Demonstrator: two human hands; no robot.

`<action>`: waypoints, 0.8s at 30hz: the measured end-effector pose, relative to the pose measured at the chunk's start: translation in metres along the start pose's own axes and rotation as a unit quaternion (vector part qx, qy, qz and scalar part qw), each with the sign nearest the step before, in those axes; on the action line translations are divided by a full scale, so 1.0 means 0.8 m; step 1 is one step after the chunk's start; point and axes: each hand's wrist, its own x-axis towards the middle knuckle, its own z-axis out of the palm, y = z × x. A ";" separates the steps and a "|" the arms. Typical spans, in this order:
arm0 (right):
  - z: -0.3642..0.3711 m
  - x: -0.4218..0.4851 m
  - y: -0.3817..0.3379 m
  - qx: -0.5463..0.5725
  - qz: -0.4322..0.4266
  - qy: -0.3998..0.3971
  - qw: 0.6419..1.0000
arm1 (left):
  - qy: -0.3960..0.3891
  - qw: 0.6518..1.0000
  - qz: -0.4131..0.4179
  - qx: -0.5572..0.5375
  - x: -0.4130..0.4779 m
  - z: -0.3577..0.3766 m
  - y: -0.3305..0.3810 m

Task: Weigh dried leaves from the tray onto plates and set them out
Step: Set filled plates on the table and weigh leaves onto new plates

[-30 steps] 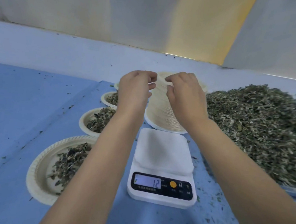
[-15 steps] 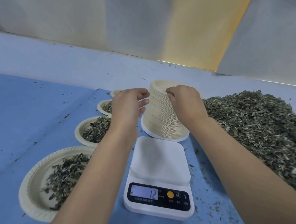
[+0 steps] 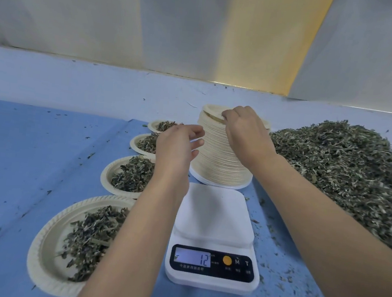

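Sliding off the plate stack (image 3: 222, 165), the left grip (image 3: 178, 146) is hanging loose and empty beside it; the right grip (image 3: 245, 129) is pinching the top plate (image 3: 212, 112) near the surface's far edge. Four filled plates (image 3: 41, 253) are sitting along the left; the scale (image 3: 216, 223) is waiting bare, with dried leaves (image 3: 345, 169) heaped at the right edge.

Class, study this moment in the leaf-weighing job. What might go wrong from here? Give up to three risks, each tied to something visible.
1. The right hand pinches the top plate of a tall, tightly nested stack; two plates may lift together.
2. The scale reads 12 with nothing on it; unzeroed, portions would weigh wrong.
3. The left forearm crosses over the nearest filled plate and might brush leaves off.
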 end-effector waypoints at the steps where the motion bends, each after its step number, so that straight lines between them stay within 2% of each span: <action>1: -0.002 -0.001 0.000 0.009 0.001 0.017 1.000 | 0.000 1.000 0.000 0.000 0.001 0.000 -0.001; 4: -0.009 -0.008 -0.006 0.038 -0.033 0.094 0.994 | -0.004 1.000 0.004 0.002 0.003 -0.002 -0.003; 10: -0.014 -0.033 -0.029 0.082 -0.131 0.257 0.954 | -0.003 1.000 -0.001 -0.030 0.006 -0.004 -0.003; 13: -0.014 -0.055 -0.043 0.080 -0.167 0.300 0.936 | 0.010 0.999 0.026 -0.026 0.006 -0.005 0.000; 16: -0.016 -0.075 -0.054 0.090 -0.170 0.309 0.931 | 0.032 0.997 0.071 0.018 0.003 -0.008 0.001; 18: -0.020 -0.086 -0.057 0.147 -0.095 0.303 0.937 | 0.049 0.992 0.086 0.083 0.002 -0.012 0.002; 20: -0.029 -0.094 -0.054 0.242 0.048 0.277 0.929 | 0.039 0.981 0.097 0.161 0.000 -0.019 0.004; 22: -0.038 -0.098 -0.044 0.339 0.216 0.249 0.881 | 0.006 0.968 0.113 0.224 -0.002 -0.026 0.007; 24: -0.043 -0.100 -0.030 0.435 0.342 0.205 0.807 | -0.018 0.948 0.128 0.290 -0.001 -0.036 0.009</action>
